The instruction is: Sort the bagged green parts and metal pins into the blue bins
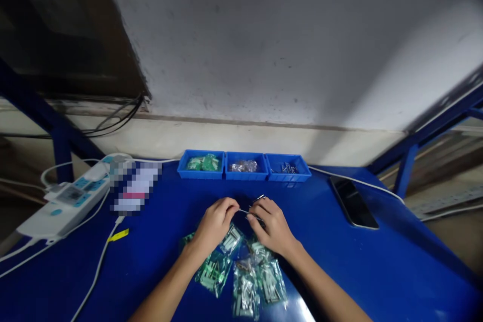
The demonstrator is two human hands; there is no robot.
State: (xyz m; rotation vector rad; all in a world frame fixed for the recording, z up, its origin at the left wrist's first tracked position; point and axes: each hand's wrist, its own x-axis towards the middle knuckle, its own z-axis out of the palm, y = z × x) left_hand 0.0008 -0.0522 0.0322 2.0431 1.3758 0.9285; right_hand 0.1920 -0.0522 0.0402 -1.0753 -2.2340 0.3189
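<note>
Above a group of filled clear bags, my left hand point(219, 219) pinches one end of a thin, pale metal piece point(243, 211) that looks like a screw. It spans the small gap to my right hand point(272, 225). The fingers of my right hand are curled, and small metal pieces point(259, 197) like screws stick out at its fingertips; how many it holds is hidden. Beneath and in front of both hands lie several small bags point(246, 287) with pale plugs and metal parts inside. One greenish bag point(214, 272) rests below my left wrist.
Three blue bins stand against the wall: one with green bags point(204, 162), one with clear bags point(243, 166), one with loose screws point(289, 168). A dark phone point(353, 202) lies right. A power strip point(71, 201), a blurred-out device point(138, 186) and white cables point(96, 271) occupy the left.
</note>
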